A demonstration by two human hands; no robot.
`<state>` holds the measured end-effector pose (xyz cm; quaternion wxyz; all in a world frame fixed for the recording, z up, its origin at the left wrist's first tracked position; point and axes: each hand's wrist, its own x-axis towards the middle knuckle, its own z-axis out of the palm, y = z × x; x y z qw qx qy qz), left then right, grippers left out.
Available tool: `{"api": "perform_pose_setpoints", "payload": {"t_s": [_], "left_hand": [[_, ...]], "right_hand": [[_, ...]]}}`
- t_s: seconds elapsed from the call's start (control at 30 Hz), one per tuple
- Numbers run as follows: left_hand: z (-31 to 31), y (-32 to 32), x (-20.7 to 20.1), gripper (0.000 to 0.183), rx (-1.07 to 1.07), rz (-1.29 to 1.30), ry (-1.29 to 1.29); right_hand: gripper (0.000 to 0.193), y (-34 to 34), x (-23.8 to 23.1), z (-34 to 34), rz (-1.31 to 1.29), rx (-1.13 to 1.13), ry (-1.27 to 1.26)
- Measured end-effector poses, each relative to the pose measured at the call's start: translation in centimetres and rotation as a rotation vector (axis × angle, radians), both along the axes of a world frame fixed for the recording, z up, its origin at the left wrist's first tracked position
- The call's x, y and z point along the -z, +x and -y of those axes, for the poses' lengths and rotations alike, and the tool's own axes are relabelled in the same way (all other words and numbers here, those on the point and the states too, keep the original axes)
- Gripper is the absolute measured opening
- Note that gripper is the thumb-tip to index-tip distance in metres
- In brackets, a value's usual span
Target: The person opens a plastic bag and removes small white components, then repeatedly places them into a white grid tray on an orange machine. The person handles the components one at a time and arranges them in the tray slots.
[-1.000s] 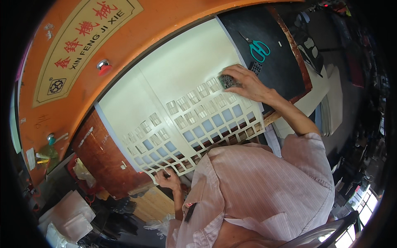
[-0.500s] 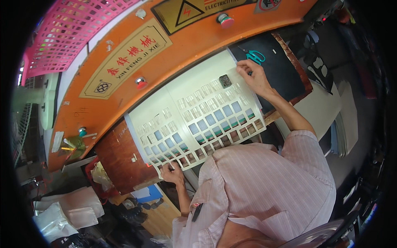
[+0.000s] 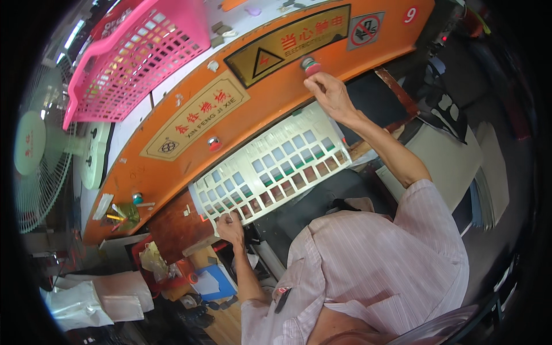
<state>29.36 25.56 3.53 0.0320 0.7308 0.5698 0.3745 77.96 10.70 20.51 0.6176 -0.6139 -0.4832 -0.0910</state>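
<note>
A white sheet (image 3: 280, 192) with rows of rectangular cut-out windows lies on the machine bed, its far part hidden under the orange machine front. Some windows show pale blue, others green or brown. My left hand (image 3: 231, 227) pinches the sheet's near left corner. My right hand (image 3: 333, 99) is raised to the machine front with curled fingers. Its fingertips are at the underside of a red push button (image 3: 312, 69), touching or very close. Whether anything is between those fingers is hidden.
The orange machine front (image 3: 270, 103) carries another red button (image 3: 214, 143) and warning plates. A pink basket (image 3: 138, 63) stands on top, beside a fan (image 3: 37, 149). Brown board (image 3: 172, 220) lies left of the sheet; a dark board (image 3: 374, 103) lies right. Plastic bags (image 3: 100, 299) sit lower left.
My right hand has moved from the sheet's far right corner up to the red button. The sheet now reaches farther under the machine front. The view has shifted, showing more basket and fan.
</note>
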Motion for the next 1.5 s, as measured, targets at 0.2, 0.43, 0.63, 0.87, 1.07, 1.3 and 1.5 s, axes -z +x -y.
{"api": "perform_pose_setpoints", "payload": {"t_s": [0.2, 0.43, 0.63, 0.87, 1.07, 1.3, 1.5], "left_hand": [[-0.5, 0.3, 0.3, 0.04, -0.022, -0.035, 0.063], [0.0, 0.3, -0.1, 0.036, -0.016, -0.009, -0.035], [0.1, 0.3, -0.1, 0.039, -0.045, -0.043, -0.061], [1.5, 0.9, -1.1, 0.035, -0.092, -0.053, -0.12], [2.6, 0.8, -1.7, 0.036, -0.074, -0.108, -0.095], [3.5, 0.6, -2.9, 0.033, -0.081, -0.212, -0.148], [4.3, 0.2, -3.7, 0.021, -0.088, -0.237, -0.264]], "right_hand": [[0.02, -2.4, 8.5, 7.8, -0.1, 0.114, -0.133], [0.032, -4.0, 17.4, 8.8, -0.255, 0.249, -0.33], [0.039, -4.6, 19.5, 8.7, -0.029, 0.284, -0.366], [0.038, -4.4, 18.8, 8.7, -0.039, 0.228, -0.465], [0.034, -1.4, 13.5, 5.1, -0.048, 0.242, -0.558], [0.059, 2.4, 10.3, -8.5, 0.111, -0.238, -0.567], [0.062, 5.4, 11.2, -12.4, -0.114, -0.569, -0.861]]}}
